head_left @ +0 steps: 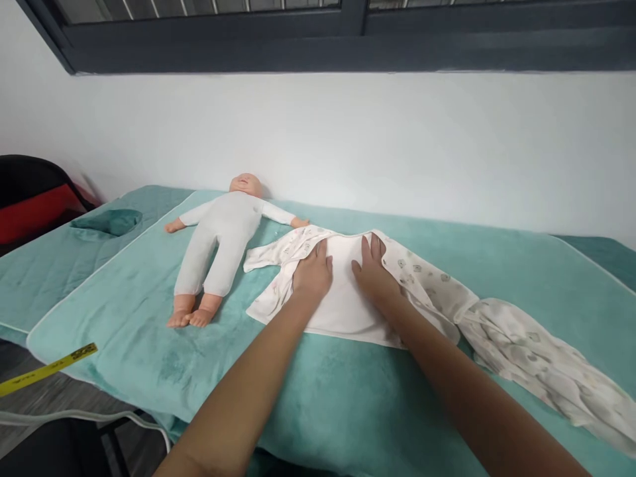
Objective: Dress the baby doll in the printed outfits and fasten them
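A baby doll (218,242) in a pale grey suit lies on its back on a teal mat (149,344), head toward the wall. Right of it an opened white baby garment (342,298) with small prints is spread flat. My left hand (312,271) lies flat on the garment's left half, fingers stretched out. My right hand (372,268) rests flat on its right half, fingers also extended. Neither hand grips anything. A second printed white cloth (541,368) lies crumpled to the right, touching the garment.
A white wall runs behind the mat under a dark window frame (348,40). A small teal pillow (106,220) lies at the far left. A black and red chair (34,199) stands at the left edge. A yellow tape measure (47,369) sticks out at lower left.
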